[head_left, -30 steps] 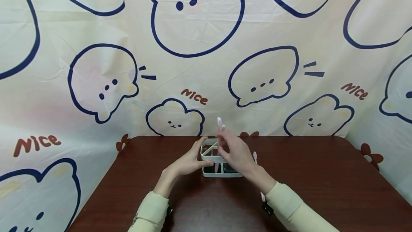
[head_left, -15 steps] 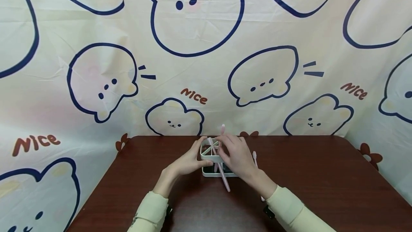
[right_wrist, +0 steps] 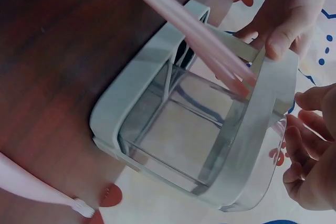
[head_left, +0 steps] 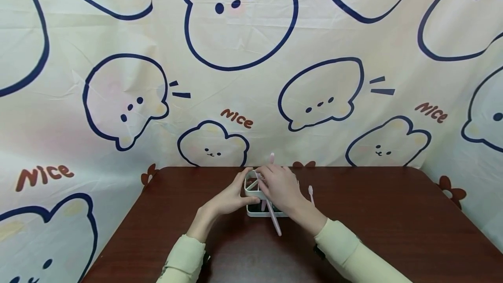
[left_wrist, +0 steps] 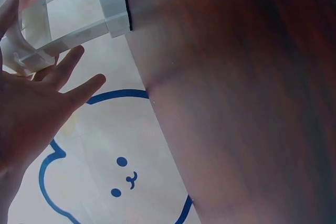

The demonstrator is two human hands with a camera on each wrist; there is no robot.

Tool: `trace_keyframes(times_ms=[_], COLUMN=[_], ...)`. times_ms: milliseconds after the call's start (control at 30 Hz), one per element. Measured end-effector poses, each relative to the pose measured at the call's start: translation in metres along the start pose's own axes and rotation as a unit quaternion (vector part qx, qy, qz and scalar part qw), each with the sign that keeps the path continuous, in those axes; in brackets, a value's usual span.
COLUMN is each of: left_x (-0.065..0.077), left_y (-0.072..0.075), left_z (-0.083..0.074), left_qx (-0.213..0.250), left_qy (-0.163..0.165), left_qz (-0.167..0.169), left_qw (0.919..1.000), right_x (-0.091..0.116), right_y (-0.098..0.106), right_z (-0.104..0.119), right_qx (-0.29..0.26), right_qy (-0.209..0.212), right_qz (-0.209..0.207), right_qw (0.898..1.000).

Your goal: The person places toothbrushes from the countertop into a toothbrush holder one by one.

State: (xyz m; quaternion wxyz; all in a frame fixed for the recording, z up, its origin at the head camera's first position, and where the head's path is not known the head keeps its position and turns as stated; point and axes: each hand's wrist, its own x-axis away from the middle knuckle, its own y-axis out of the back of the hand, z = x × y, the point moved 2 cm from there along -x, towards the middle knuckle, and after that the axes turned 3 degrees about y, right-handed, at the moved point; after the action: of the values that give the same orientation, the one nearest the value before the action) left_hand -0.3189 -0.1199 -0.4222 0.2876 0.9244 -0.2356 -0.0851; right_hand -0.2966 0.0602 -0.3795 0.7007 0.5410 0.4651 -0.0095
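Note:
A pale-framed toothbrush holder (head_left: pixel 259 214) with clear panels stands on the table, its top divided into compartments. My left hand (head_left: pixel 225 198) grips the left side of its upper frame, thumb in front. A pink toothbrush (head_left: pixel 273 219) slants through the holder, its handle end sticking out at the lower front. My right hand (head_left: pixel 282 189) is over the top right of the frame, fingertips right at that toothbrush's upper end; I cannot tell whether they pinch it. Behind this hand rises the tip of another pink toothbrush (head_left: pixel 272 157). The right wrist view shows two pink handles (right_wrist: pixel 184 19) crossing the frame.
Right of the holder, another pink toothbrush (head_left: pixel 311 193) lies on the dark wooden table (head_left: pixel 373 222), partly hidden by my right arm. A printed curtain (head_left: pixel 322 21) with bear drawings hangs right behind the table's far edge.
The slanting toothbrush was upright in my right hand, then tipped so its handle came out in front. Since then my right hand has shifted left over its upper end. My left hand stays put.

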Motion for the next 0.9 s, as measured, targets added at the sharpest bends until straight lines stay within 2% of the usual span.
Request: trace_keyframes(times_ms=[233,367,533,733,900], left_x=[0.0,0.001,-0.001,-0.001,-0.001], left_y=[-0.003,-0.004,-0.003,-0.001,0.0], left_z=[0.0,0.0,-0.001,-0.002,-0.001], left_qx=[-0.009,-0.012,-0.003,-0.014,-0.014], left_qy=[0.002,0.013,0.009,0.008,0.012], left_qz=[-0.001,0.002,0.004,-0.005,-0.005], left_qw=[1.0,0.9998,0.9999,0.9999,0.9998], right_x=[-0.007,-0.009,-0.014,-0.02,-0.016], right_y=[-0.009,-0.008,0.003,0.022,0.025], right_z=[0.006,0.009,0.009,0.005,0.004], right_qx=[0.072,0.077,0.033,-0.028,-0.063], right_qy=[0.0,-0.014,-0.028,-0.038,-0.026], right_qz=[0.007,0.01,-0.027,-0.087,-0.105], right_qw=[0.997,0.997,0.999,0.995,0.992])
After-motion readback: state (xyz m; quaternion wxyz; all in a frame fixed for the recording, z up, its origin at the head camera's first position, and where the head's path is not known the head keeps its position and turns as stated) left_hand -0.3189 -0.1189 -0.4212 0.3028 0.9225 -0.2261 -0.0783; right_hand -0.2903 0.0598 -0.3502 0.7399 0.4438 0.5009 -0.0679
